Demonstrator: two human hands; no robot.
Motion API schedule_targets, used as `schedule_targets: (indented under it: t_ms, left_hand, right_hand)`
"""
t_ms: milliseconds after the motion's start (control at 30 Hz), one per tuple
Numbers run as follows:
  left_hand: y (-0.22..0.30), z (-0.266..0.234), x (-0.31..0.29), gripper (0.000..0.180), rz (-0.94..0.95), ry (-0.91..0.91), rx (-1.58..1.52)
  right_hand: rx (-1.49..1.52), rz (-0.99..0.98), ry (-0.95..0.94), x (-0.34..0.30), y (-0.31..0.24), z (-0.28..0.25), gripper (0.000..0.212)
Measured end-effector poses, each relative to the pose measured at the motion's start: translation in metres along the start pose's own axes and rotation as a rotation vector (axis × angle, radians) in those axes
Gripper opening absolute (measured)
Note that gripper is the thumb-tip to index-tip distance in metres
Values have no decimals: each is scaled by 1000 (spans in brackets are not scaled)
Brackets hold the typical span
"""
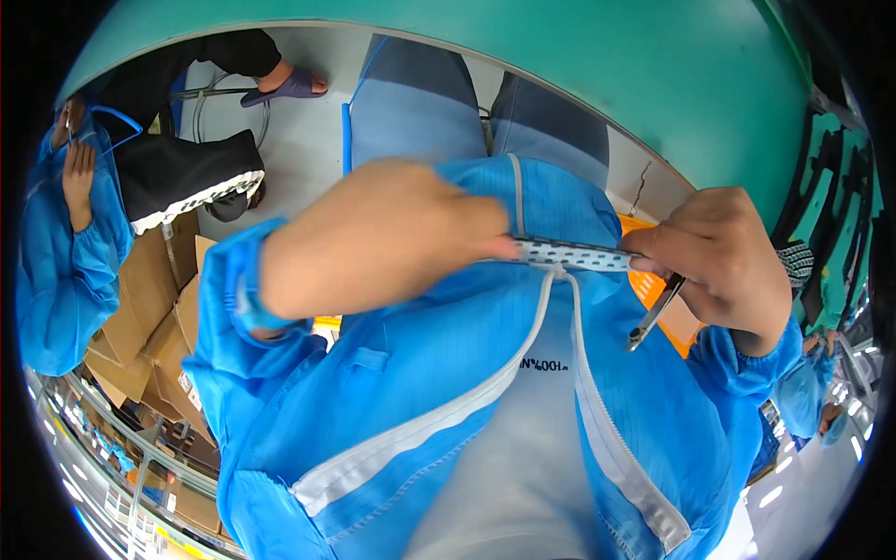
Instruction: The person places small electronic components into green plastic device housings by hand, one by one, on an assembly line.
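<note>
Beyond jacket zipper (439,418): green tabletop (597,56). Across zipper: dotted strip (579,256), pinched in left hand (401,229) and right hand (723,257), metal tool (658,313) also in right. Presumably light, flexible, blur obscuring texture; grip near ends.

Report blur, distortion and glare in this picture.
Head view: the bare left hand is smeared, as by motion, while the bare right hand and the narrow, dark-patterned white strip look crisper. Head view: the edge of the smooth green tabletop bows in the fisheye. Head view: elongated white lights glare toward the lower rim.
</note>
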State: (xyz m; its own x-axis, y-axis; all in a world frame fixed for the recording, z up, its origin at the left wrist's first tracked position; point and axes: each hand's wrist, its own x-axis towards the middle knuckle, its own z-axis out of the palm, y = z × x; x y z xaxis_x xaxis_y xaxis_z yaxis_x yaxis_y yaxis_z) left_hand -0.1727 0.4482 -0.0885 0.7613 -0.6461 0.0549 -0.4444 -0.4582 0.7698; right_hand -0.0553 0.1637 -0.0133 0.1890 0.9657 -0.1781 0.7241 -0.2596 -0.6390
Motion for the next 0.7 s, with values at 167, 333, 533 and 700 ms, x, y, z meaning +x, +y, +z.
schedule_targets:
  t_ms: [167, 333, 533, 700]
  left_hand:
    - [-50, -32, -83, 18, -322, 98, -418]
    - [17, -28, -35, 30, -161, 474, -330]
    - [43, -3, 26, 28, -20, 209, 299]
    - [22, -32, -7, 13, 62, 60, 174]
  right_hand:
    - [-11, -36, 55, -18, 16, -8, 20]
    - [-84, 74, 169, 0, -3, 4, 18]
    - [-143, -20, -5, 39, -32, -9, 5]
    - [-139, 9, 16, 23, -31, -1, 12]
